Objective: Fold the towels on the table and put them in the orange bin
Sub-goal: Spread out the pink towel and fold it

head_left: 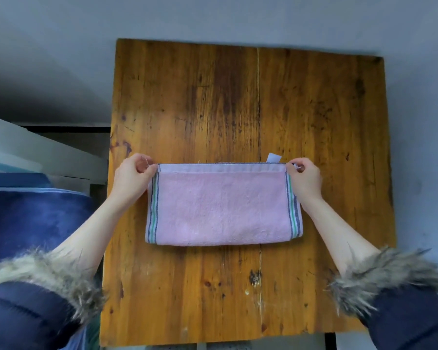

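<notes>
At the far left, beside the table, lies dark blue plush fabric (33, 218), with pale slats (36, 150) behind it. A dark padded sleeve with a fur cuff (48, 281) reaches in from the lower left. Its left hand (133, 174) pinches the far left corner of a pink towel (223, 210) between curled fingers and thumb. The towel lies folded in half into a wide rectangle near the middle of a worn wooden table (187, 97), with green and dark stripes down each short end and a pale band along its far edge. A small white tag (274, 157) sticks out near the far right corner. The right hand (305, 176) pinches that far right corner the same way. A second fur cuff (387, 274) enters from the lower right.
</notes>
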`<state>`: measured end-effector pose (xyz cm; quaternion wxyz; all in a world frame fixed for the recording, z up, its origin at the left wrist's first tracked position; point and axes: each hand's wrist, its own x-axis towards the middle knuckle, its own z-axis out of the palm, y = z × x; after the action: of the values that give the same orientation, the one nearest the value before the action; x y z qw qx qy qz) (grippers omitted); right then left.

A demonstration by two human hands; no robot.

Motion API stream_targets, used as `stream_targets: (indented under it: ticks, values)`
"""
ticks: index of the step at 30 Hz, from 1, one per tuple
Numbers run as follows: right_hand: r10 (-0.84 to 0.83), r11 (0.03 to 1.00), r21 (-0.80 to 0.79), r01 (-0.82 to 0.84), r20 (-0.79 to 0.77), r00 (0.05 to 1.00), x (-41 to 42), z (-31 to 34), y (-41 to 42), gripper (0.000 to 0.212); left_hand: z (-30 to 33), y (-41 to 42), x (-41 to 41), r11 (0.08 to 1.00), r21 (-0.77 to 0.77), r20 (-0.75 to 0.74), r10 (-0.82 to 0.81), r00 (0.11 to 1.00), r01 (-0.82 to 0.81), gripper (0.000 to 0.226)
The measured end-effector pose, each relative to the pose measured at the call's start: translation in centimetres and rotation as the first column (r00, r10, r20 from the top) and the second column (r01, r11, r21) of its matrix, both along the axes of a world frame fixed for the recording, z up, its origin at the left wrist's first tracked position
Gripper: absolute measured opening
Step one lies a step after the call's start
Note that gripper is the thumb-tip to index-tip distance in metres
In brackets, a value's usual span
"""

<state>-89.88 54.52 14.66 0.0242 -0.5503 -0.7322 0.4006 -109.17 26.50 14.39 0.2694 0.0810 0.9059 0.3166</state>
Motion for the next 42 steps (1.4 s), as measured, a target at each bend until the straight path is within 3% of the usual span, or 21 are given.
stream_targets:
  ticks: [3,6,10,13,16,22,28,38,42]
  values:
    - [0.049,0.961,0.269,-0.069,0.080,0.996,0.2,0.4,-1.1,0.031,0.2,0.3,1.8,0.997,-0.077,-0.256,-0.037,0.966,0.018,0.036]
    - [0.289,0.824,0.469,-0.319,0.138,0.947,0.7,0.7,-3.9,0.041,0.5,1.2,5.2,0.957,-0.195,-0.466,-0.283,0.838,0.215,0.043]
    - [0.639,0.620,0.433,-0.655,0.207,0.741,1.3,-0.9,-9.4,0.049,-0.9,3.1,10.1,0.824,-0.282,-0.418,-0.567,0.710,0.492,0.051]
    - [0.702,0.540,0.379,-0.751,0.289,0.651,1.4,-2.7,-11.3,0.053,-2.6,3.3,11.6,0.782,-0.325,-0.340,-0.621,0.707,0.531,0.056]
    - [0.719,0.494,0.375,-0.784,0.331,0.611,2.2,-4.2,-10.3,0.054,-4.0,1.9,11.2,0.757,-0.397,-0.351,-0.647,0.677,0.518,0.058]
    - [0.582,0.602,0.388,-0.698,0.385,0.716,4.5,-4.7,-5.7,0.055,-4.6,-0.8,8.8,0.774,-0.425,-0.404,-0.626,0.667,0.469,0.057]
    - [0.512,0.677,0.396,-0.620,0.352,0.783,3.5,-4.6,-5.3,0.054,-4.1,0.7,8.2,0.847,-0.328,-0.398,-0.526,0.752,0.419,0.056]
    - [0.501,0.681,0.357,-0.639,0.410,0.763,3.4,-3.8,-6.5,0.056,-4.2,0.8,8.4,0.829,-0.360,-0.374,-0.549,0.747,0.429,0.058]
    - [0.627,0.580,0.336,-0.742,0.397,0.670,2.8,-3.4,-9.6,0.057,-3.5,0.0,8.6,0.867,-0.255,-0.382,-0.496,0.779,0.427,0.050]
